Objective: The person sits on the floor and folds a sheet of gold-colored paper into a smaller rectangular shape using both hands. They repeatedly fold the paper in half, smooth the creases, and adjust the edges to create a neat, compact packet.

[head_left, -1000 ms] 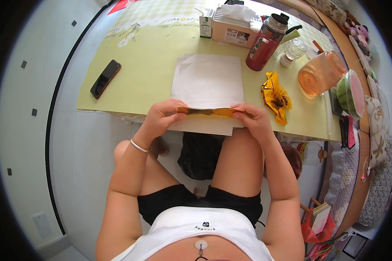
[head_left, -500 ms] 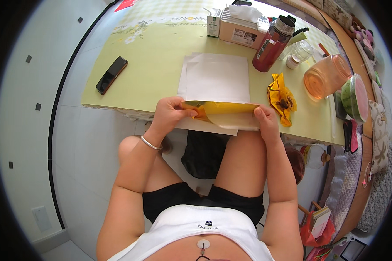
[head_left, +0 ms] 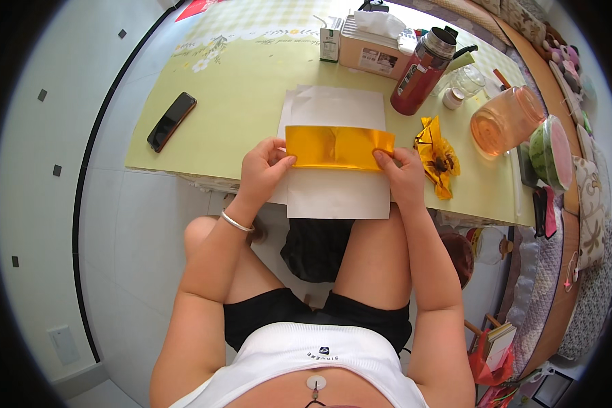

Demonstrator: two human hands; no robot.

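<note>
My left grip [head_left: 261,170] pinches the left end of a gold strip [head_left: 336,147], thumb across its near corner, and my right grip [head_left: 404,177] pinches the opposite end the same way. Neither grip is spread wide; both are closed down on the thin strip, which spans the gap between them. Half a second ago it was curled, with a pale side sagging toward me – now the shiny face is turned up, broad and nearly flat, with a faint crease near its middle. To my eye, that leaves the piece in hand opened out and under even control from both ends.

Beyond my grips, white sheets [head_left: 340,107] lie on the desk [head_left: 224,129]. On the near side of the strip, a white panel [head_left: 338,194] reaches past the desk edge, its sides roughly in line with the strip's ends; I cannot tell whether the two are joined. Just to the right of my right grip sits a crumpled gold wrapper [head_left: 436,158], with a red flask [head_left: 418,78] farther beyond. A dark phone [head_left: 172,122] lies well apart, beyond and left of my left grip.
</note>
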